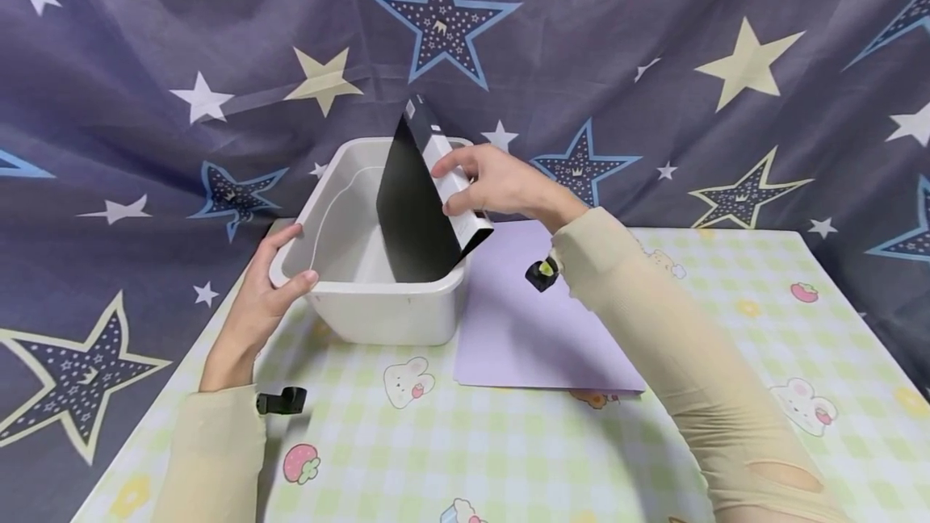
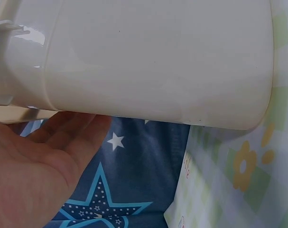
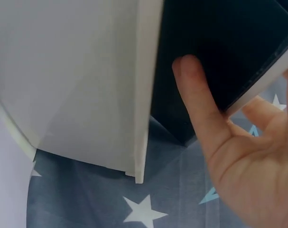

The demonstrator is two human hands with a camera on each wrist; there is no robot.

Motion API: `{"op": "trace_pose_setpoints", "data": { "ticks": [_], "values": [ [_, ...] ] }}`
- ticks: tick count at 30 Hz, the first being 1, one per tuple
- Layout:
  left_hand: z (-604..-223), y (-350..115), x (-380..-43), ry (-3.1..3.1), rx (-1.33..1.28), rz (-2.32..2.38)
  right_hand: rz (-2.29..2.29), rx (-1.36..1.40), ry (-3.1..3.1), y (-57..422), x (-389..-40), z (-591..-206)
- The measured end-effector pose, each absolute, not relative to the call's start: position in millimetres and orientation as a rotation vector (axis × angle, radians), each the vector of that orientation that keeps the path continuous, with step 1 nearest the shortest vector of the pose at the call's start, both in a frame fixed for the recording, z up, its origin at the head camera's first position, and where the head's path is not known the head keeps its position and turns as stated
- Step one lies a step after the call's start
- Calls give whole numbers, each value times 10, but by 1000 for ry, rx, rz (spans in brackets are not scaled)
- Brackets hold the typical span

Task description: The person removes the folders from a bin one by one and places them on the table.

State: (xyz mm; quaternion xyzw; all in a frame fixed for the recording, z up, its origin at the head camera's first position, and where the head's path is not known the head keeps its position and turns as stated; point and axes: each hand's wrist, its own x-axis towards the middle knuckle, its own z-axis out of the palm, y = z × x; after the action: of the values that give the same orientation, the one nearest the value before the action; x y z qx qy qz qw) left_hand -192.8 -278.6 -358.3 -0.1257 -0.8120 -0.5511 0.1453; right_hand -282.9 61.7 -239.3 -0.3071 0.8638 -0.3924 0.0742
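Note:
A white plastic bin (image 1: 392,313) stands upright at the back of the table. My left hand (image 1: 265,285) grips its near left corner, thumb on the front rim and fingers at the left side. In the left wrist view, part of the left hand (image 2: 53,156) shows beside the bin's wall (image 2: 158,61). A flat black box (image 1: 417,208) with a white edge strip leans steeply in the bin's right part, its lower end inside. My right hand (image 1: 501,180) holds it by that edge. The right wrist view shows the thumb (image 3: 193,90) against the box's black face (image 3: 224,42).
A lilac sheet or board (image 1: 538,329) lies right of the bin, partly under the right forearm. A checked tablecloth (image 1: 378,458) with cartoon prints covers the table. Behind hangs a dark star-patterned cloth (image 1: 552,55). Small black cameras (image 1: 283,402) are on both wrists.

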Motion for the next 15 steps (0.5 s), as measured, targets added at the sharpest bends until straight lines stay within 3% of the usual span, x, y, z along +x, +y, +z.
{"op": "trace_pose_setpoints", "data": {
  "ticks": [15],
  "values": [
    [-3578,-2764,-1930,-2323,-374,-1602,-1367,-780,2540,874,-2745,-2349]
  ]
}}
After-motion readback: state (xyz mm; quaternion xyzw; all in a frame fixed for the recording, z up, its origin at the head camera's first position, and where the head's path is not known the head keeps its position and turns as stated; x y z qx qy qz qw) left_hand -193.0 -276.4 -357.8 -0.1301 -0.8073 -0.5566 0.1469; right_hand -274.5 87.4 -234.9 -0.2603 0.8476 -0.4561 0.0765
